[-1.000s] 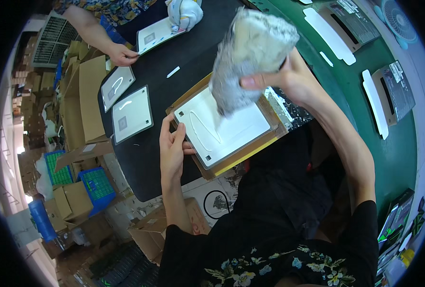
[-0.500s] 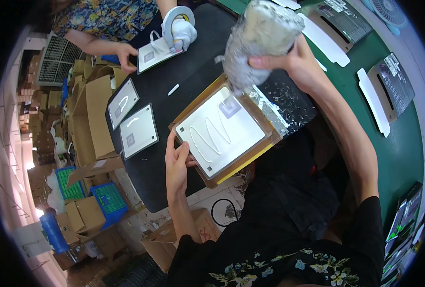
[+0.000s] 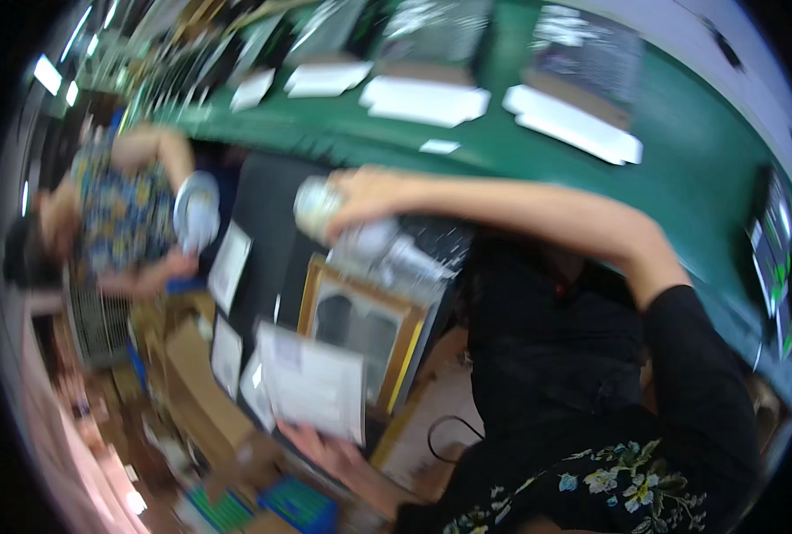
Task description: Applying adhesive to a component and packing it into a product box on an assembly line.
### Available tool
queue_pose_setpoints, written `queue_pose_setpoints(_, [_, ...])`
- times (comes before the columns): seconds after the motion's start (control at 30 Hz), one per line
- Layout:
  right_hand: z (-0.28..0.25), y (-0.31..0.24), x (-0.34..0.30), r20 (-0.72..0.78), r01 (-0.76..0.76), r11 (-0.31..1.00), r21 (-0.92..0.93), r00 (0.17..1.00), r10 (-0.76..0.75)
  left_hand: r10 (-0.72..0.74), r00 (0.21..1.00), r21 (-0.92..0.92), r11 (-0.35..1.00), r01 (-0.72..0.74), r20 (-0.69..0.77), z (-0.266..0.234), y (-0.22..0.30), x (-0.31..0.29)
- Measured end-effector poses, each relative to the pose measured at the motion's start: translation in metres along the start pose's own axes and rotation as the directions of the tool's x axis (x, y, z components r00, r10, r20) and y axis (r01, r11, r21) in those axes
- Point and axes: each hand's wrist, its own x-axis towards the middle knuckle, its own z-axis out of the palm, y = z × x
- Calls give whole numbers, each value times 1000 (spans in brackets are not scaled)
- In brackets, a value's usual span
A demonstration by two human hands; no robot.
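My left hand [image 3: 324, 449] grips the lower edge of a white square panel [image 3: 320, 387], lifted and tilted, its surface blurred by motion. My right hand [image 3: 369, 198] is wrapped round a bulky whitish bundle [image 3: 314, 206] with a crumpled wrapping; its exact kind I cannot make out. Just right of the panel lies a brown-rimmed frame [image 3: 414, 338] with a yellow edge, its grey inside exposed. Crumpled silvery sheeting [image 3: 400, 258] covers the frame's far side, below the bundle.
Other white panels [image 3: 229, 267] lie along the black table's [image 3: 267, 196] left side. A co-worker in a flowered top [image 3: 124, 209] holds a white roll [image 3: 197, 209]. Opened flat boxes [image 3: 583, 67] line the green table [image 3: 503, 160]. Cardboard boxes [image 3: 204, 378] stand at left.
My view has swung round. The white panel has come out of the brown-rimmed frame in my left hand. My right hand has lowered the bundle to the frame's far side.
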Motion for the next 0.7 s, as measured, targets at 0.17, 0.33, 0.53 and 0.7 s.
queue_pose_setpoints(0.17, [3, 20, -18, -67, -27, 987, -157, 998, 17, -42, 964, -147, 986, 83, 263, 90, 15, -42])
queue_pose_setpoints(0.33, [-133, 43, -77, -545, 151, 965, -215, 802, -246, -238, 867, -252, 893, 373, 438, 192, -5, -79])
queue_pose_setpoints(0.53, [-261, 211, -231, -787, -699, 471, -538, 616, 15, -185, 659, -177, 880, 442, 729, 306, -40, -78])
queue_pose_setpoints(0.7, [-219, 196, -347, -873, -802, 501, -326, 459, 165, -257, 585, -126, 836, 534, 769, 355, -48, -64])
